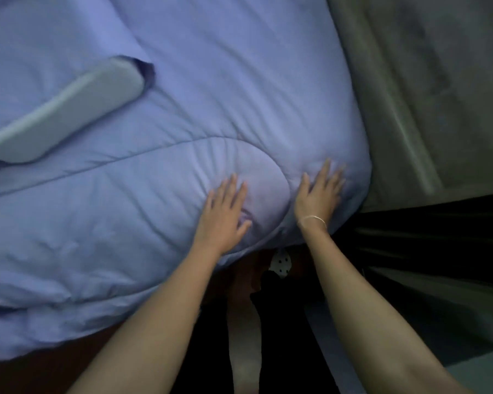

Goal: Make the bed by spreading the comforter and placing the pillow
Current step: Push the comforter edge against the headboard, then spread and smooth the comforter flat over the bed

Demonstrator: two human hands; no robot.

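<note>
The blue comforter (160, 115) lies spread over the bed up to its near right corner, where the left hand (224, 214) and right hand (318, 194) press flat on it, fingers open, gripping nothing.

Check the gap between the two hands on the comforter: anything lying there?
Nothing but the comforter itself: a curved stitched seam and puckered fabric run between the left hand and the right hand, seen in the head view.
</note>
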